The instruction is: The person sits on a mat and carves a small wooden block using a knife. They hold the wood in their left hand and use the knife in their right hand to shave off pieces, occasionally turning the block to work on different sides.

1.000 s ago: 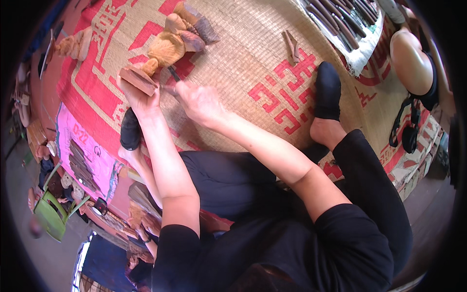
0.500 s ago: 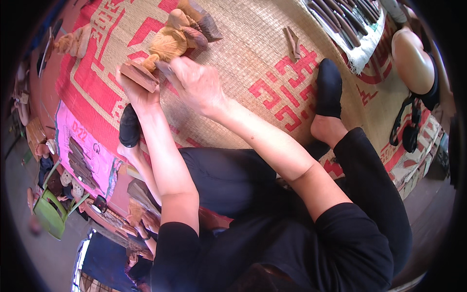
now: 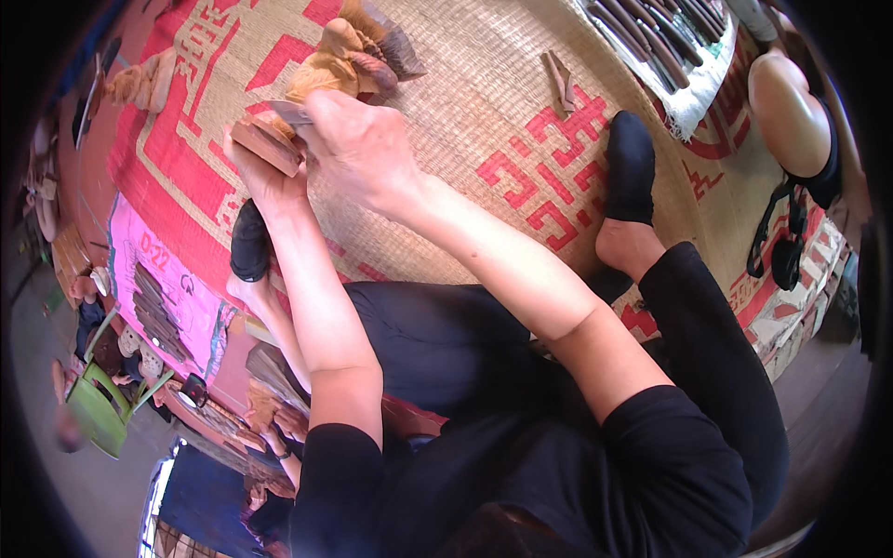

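Observation:
My left hand point(image 3: 272, 184) is closed around a brown wooden block point(image 3: 267, 147), its long edges facing up. Just to its right, my right hand point(image 3: 367, 153) pinches a thin, flat grey piece point(image 3: 290, 112); whether this is a blade or a folded sheet I cannot make out. The grey piece is close above the far end of the block. Beyond both hands lies a yellowish carved wooden figure point(image 3: 326, 74) with rounded forms and a darker brown base; its near end is hidden behind my fingers.
A woven mat point(image 3: 446, 112) with red patterns lies under my legs. Brown scraps point(image 3: 560, 84) rest on it. Several dark-handled tools point(image 3: 651, 37) lie on white cloth at far right, more tools point(image 3: 160, 312) on a pink sheet at left. A person's knee point(image 3: 791, 112) shows at right.
My right hand has shifted slightly left and nearer to the block, and the grey piece has swung up and leftward. My left hand and the block stay almost in place.

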`<state>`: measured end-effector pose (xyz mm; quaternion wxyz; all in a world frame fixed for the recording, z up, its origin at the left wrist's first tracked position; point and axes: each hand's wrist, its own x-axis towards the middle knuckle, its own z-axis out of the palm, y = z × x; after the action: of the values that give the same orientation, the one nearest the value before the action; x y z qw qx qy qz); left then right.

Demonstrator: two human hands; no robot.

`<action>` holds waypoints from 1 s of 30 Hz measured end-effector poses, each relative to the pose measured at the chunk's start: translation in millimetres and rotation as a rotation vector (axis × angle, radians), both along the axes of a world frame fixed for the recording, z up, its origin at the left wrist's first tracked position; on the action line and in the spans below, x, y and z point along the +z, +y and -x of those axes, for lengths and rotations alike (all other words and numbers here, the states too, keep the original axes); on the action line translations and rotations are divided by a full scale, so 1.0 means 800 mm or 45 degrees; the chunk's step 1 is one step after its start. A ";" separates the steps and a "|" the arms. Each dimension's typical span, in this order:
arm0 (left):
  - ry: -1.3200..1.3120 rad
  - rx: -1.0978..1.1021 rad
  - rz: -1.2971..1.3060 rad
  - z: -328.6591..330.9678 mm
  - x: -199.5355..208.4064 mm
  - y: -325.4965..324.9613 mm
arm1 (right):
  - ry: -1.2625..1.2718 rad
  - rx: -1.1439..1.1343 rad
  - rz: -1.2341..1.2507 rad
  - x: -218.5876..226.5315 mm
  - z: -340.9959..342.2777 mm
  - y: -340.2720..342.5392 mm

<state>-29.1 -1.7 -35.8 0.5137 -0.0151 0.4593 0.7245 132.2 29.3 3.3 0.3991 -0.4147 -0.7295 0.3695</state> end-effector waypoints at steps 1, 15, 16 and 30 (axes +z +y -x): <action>0.078 0.043 0.079 -0.002 0.003 0.002 | 0.030 -0.019 -0.053 0.002 0.009 0.004; -0.509 0.057 -0.278 0.027 -0.043 -0.012 | -0.320 0.200 0.264 -0.034 -0.061 -0.037; -0.682 0.036 -0.369 0.023 -0.038 -0.010 | -0.299 0.191 0.267 -0.034 -0.066 -0.039; -0.370 0.132 -0.162 0.004 -0.014 -0.003 | -0.247 0.152 0.272 -0.028 -0.075 -0.040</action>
<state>-31.9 -4.1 -46.9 0.5365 -0.1109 0.3319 0.7679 192.5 -3.0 -19.0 0.2578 -0.4444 -0.7445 0.4263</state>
